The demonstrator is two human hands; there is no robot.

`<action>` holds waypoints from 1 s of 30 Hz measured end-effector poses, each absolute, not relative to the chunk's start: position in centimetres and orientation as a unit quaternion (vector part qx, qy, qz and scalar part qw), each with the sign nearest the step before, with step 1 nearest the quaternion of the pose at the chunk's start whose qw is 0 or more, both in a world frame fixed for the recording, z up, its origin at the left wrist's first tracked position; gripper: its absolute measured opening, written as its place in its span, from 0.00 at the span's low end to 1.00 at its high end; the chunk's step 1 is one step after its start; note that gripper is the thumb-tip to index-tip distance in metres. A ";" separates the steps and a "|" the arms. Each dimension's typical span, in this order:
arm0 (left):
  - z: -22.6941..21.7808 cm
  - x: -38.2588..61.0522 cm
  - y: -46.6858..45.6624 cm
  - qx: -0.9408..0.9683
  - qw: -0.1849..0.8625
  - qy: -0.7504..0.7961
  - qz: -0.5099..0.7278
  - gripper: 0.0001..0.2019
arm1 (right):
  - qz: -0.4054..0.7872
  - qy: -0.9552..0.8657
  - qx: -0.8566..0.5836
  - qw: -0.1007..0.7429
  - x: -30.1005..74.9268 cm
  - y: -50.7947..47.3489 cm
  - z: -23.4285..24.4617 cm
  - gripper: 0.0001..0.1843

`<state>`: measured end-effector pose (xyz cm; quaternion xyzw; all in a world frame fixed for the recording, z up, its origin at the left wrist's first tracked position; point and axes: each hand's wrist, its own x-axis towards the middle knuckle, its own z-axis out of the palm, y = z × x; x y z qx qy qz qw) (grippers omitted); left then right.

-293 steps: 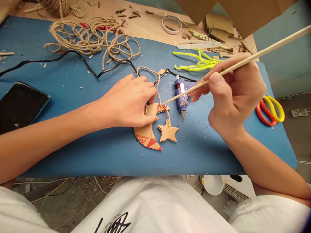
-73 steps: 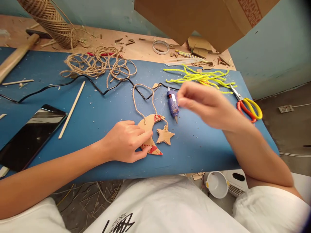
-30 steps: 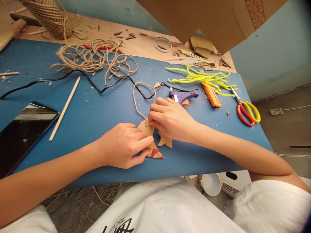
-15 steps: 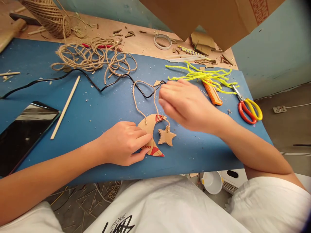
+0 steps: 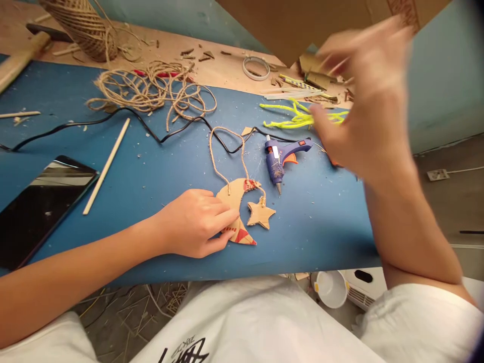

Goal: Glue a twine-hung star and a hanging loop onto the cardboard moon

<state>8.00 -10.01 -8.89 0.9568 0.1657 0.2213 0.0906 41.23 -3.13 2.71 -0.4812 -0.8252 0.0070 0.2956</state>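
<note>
My left hand [image 5: 200, 222] grips the lower left edge of a crescent moon cut from cardboard [image 5: 233, 190], which lies flat on the blue mat [image 5: 181, 169]. A twine loop [image 5: 212, 157] rises from the moon's upper part. From its upper tip hangs a small cardboard star [image 5: 260, 215], resting on the mat. My right hand [image 5: 372, 106] is raised on the right, blurred, thumb and fingers apart, with nothing visible in it. Below and left of it lies a purple hot glue gun [image 5: 276, 162], nozzle toward me. Bright yellow-green pipe cleaners [image 5: 298, 117] are partly hidden by this hand.
A twine heap [image 5: 151, 91] and twine spool [image 5: 81, 27] sit at the back left, near a hammer [image 5: 22, 60]. A phone [image 5: 45, 206] and wooden stick [image 5: 106, 166] lie left. A black cord [image 5: 145, 126] crosses the mat. Tape roll [image 5: 256, 68] and cardboard sheet [image 5: 272, 25] are behind.
My right hand has moved up and to the right and its fingers have spread, uncovering the glue gun. It now covers the scissors. My left hand stays on the moon.
</note>
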 end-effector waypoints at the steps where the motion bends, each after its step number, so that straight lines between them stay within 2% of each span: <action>1: -8.8 8.1 -10.0 0.957 0.090 0.166 0.222 0.12 | 0.025 -0.860 -0.440 0.256 40.0 -3.7 1.8 0.15; 3: -8.7 8.2 -10.0 0.956 0.083 0.171 0.225 0.13 | 0.102 -0.914 -0.357 0.164 37.4 -5.0 -0.2 0.06; 6: -8.5 8.4 -10.0 0.955 0.072 0.172 0.230 0.14 | 0.124 -0.926 -0.348 0.080 34.6 -6.5 -2.8 0.06; 14: -8.2 8.3 -10.0 0.955 0.082 0.169 0.231 0.13 | 0.120 -0.925 -0.358 0.036 33.1 -6.6 -3.8 0.11; 20: -8.2 8.4 -9.9 0.954 0.085 0.168 0.234 0.13 | 0.070 -0.940 -0.334 0.008 32.5 -6.5 -4.2 0.13; 24: -8.3 8.4 -10.0 0.954 0.085 0.167 0.235 0.13 | 0.069 -0.940 -0.333 0.029 33.1 -6.7 -4.0 0.12; 30: -8.7 8.1 -10.0 0.956 0.094 0.169 0.223 0.12 | 0.066 -0.885 -0.435 0.154 37.3 -5.1 -0.9 0.12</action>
